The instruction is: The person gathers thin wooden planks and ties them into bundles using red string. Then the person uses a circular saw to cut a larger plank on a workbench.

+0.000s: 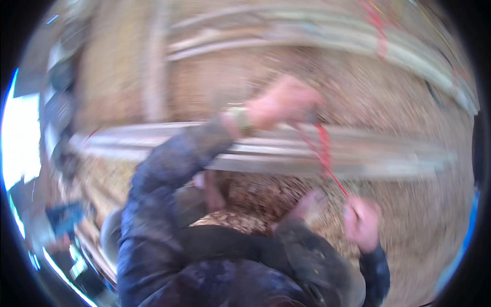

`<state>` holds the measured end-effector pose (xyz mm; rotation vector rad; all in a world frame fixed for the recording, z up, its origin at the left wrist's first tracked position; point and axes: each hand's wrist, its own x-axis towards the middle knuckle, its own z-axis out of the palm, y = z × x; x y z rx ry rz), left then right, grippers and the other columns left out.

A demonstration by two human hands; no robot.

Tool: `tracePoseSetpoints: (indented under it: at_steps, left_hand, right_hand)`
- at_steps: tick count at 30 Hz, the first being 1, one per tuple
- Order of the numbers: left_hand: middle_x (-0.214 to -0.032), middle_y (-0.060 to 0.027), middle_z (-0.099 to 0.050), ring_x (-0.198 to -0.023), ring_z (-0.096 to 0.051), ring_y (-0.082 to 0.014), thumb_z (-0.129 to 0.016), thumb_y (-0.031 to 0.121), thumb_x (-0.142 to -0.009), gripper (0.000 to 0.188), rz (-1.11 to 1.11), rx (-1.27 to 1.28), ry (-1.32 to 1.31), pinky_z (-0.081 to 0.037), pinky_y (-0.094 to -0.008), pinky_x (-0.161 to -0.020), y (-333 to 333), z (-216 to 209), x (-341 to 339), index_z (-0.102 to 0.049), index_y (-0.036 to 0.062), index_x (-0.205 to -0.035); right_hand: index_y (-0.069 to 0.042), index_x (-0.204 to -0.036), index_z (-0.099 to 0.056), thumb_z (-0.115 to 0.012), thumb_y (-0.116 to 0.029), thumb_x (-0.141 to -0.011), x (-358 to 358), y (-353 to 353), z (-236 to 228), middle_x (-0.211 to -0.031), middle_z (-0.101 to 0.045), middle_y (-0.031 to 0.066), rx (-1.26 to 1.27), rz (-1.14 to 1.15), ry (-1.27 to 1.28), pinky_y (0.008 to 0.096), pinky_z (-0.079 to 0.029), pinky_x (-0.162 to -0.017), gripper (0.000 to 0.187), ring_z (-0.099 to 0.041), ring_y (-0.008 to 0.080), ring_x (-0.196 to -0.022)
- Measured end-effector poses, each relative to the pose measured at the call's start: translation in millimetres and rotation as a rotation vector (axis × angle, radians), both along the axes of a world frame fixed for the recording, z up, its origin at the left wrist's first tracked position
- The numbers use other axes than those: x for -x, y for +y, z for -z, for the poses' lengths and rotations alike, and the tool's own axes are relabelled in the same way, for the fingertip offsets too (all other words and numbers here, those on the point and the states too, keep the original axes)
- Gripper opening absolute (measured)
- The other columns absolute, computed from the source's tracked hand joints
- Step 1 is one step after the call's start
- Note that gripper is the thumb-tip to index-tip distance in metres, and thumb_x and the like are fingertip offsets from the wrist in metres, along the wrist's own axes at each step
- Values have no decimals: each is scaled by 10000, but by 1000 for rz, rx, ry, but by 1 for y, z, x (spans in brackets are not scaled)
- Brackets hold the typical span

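Note:
A bundle of long pale wooden strips (189, 162) lies crosswise before me, with a loop of red string (324, 146) around it right of the middle. My left hand (286, 102), a wristwatch (238, 119) on its wrist, is closed above the bundle's far side where the string's upper end meets the fingers. A small dark patch shows at those fingertips, too blurred to name. On the near side my right hand (362, 222) is clenched around the other end of the string, which runs taut from the bundle.
Another strip bundle (317, 33) with red ties (381, 41) curves across the far side. Wood shavings (240, 204) cover the ground around my bare feet (309, 204). Rounded dark objects (61, 110) line the left, and a teal object (66, 217) sits lower left.

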<state>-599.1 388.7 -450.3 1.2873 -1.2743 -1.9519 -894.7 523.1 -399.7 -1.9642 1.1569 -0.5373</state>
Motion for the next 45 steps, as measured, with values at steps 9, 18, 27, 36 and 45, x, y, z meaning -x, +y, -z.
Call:
tracePoseSetpoints:
  at_steps: [9, 18, 27, 36, 45]
  left_hand:
    - [-520, -90, -505, -419, -528, -186, -602, 186, -900, 311, -123, 57, 6, -445, -337, -428, 7, -75, 4, -572, 19, -639]
    - [-636, -16, -577, -556, -578, -134, -602, 201, -956, 221, -44, -19, 40, -512, -302, -551, -2, -20, 14, -692, 23, -861]
    - [-596, 57, -319, -497, -313, -98, -522, 230, -992, 239, -292, -541, 173, -331, -288, -493, 3, 15, -11, -524, 16, -1100]
    - [-597, 25, -360, -521, -378, -120, -530, 237, -988, 278, -263, -230, 166, -418, -319, -542, -11, -18, 30, -565, 53, -783]
    - [-1134, -217, -670, -970, -614, -280, -650, 297, -934, 306, 384, 1064, 7, -493, -413, -844, 24, -95, 92, -690, 7, -843]
  right_hand:
    - [13, -759, -507, -495, -87, -909, 28, 0, -37, -638, -498, 121, -31, 72, -162, 357, -368, -501, 181, -482, 224, -529]
    - [-50, -683, -505, -615, -70, -873, 43, 15, -9, -649, -524, 134, -68, -148, 55, 401, -386, -490, 221, -521, 297, -552]
    - [-4, -739, -528, -536, -3, -824, 36, -1, 7, -618, -517, 113, -157, 42, -178, 343, -444, -475, 86, -531, 268, -497]
    - [-28, -715, -532, -635, -108, -901, 40, 3, 1, -614, -507, 85, -303, 214, -280, 314, -395, -489, 227, -514, 185, -515]
    - [-2, -1294, -542, -605, -20, -897, -26, -10, -31, -774, -682, 135, -191, 278, -360, 339, -526, -548, 403, -668, 226, -626]
